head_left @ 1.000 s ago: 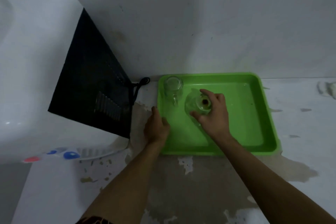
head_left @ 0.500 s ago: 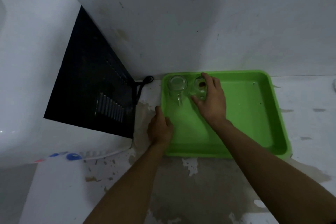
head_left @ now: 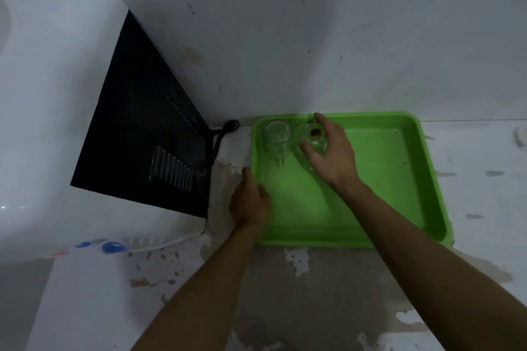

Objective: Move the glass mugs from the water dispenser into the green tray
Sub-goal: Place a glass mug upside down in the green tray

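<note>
Stained white desk [head_left: 313, 308], dim corner. Our right hand [head_left: 332, 154] had fingers [head_left: 322, 121] curled around the second glass mug [head_left: 313, 135], just right of the first mug [head_left: 277, 131], both in the green tray [head_left: 399, 179]. Left hand [head_left: 249, 202] gripped the tray's edge. Placing step; next, probably release.

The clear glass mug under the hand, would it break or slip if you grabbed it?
The clear glass mug is probably fragile and hard, being glass. Droplets on the green plastic tray suggest wet, slippery surfaces. The right hand grips its rim; standing upright, it likely won't roll.
</note>
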